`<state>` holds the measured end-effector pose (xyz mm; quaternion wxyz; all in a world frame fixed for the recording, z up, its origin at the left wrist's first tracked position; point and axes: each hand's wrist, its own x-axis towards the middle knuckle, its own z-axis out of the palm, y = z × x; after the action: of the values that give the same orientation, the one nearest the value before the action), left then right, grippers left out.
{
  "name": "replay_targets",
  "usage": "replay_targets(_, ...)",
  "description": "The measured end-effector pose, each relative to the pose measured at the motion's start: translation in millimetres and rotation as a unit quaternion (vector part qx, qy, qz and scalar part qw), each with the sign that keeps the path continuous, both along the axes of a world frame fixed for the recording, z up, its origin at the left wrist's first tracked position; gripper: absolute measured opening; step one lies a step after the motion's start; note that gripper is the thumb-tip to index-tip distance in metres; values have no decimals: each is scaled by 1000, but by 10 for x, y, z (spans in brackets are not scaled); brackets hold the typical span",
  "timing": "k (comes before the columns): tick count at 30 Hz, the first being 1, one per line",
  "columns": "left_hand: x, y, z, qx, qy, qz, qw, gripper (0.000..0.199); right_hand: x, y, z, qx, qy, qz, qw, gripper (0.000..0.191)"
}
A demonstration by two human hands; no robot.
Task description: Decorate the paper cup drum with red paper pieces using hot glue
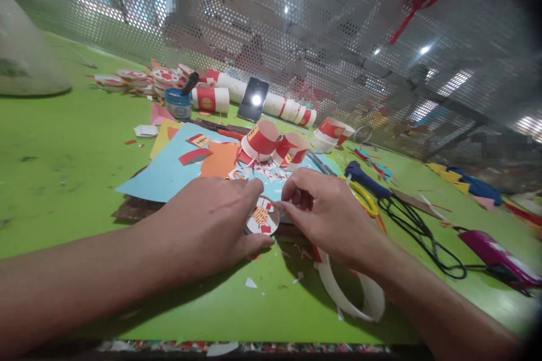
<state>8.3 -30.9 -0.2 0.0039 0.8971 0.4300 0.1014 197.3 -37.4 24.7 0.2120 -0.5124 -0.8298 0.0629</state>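
My left hand (pixel 215 214) is closed around the left side of a small round paper disc (pixel 261 215), thumb below and fingers above. The disc looks like a paper cup's bottom, white with a gold emblem in the middle and red bits near its rim. My right hand (pixel 324 208) pinches at the disc's right edge; whatever lies between its fingertips is too small to make out. Under my right wrist a curled white paper strip (pixel 334 290) rests on the table. Beyond my hands, cut red-and-white paper cups (pixel 261 141) stand on light blue paper (pixel 156 172).
Yellow-handled scissors (pixel 367 197) and a blue-handled tool (pixel 367 179) with a black cord lie at the right, near a magenta device (pixel 499 256). Farther back are a blue jar (pixel 178 104), stacked cups (pixel 212 100) and a phone (pixel 253 98). Paper scraps dot the green table (pixel 63 180).
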Motion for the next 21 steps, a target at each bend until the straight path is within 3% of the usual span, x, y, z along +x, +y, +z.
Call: replay_targets(21,0,13,-23,0,-16,-10,1000,28,-20,27,-104,33,-43,9,998,15)
